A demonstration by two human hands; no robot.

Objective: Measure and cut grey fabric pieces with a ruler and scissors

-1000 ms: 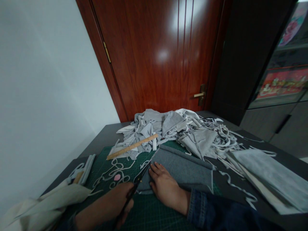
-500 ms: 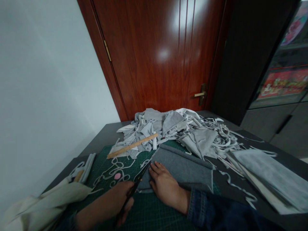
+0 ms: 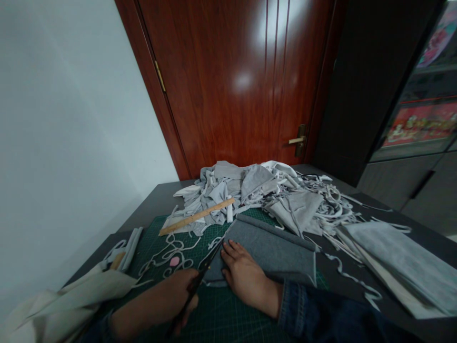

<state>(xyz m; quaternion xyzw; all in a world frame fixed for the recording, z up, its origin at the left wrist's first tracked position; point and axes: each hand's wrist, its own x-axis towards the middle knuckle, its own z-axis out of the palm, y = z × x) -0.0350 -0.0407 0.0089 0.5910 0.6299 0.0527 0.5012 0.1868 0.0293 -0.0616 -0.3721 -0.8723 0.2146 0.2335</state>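
Dark scissors (image 3: 203, 275) are in my left hand (image 3: 174, 295), with the fingers wrapped round the handles. Their blades point up and to the right along the left edge of a grey cloth (image 3: 271, 247). My right hand (image 3: 246, 276) lies flat on that cloth near its left edge, fingers spread, just right of the blades. Under the cloth is a green cutting mat (image 3: 235, 314). Left of the scissors, thin cloth strips (image 3: 160, 259) lie curled beside a pink piece (image 3: 174, 261).
Grey and white scraps (image 3: 250, 183) are heaped at the back, a wooden ruler (image 3: 196, 216) leaning on them. Folded grey cloth (image 3: 403, 262) lies at the right. Cream cloth (image 3: 85, 290) and small rolls (image 3: 132, 247) lie at the left. A wooden door (image 3: 232, 95) stands behind.
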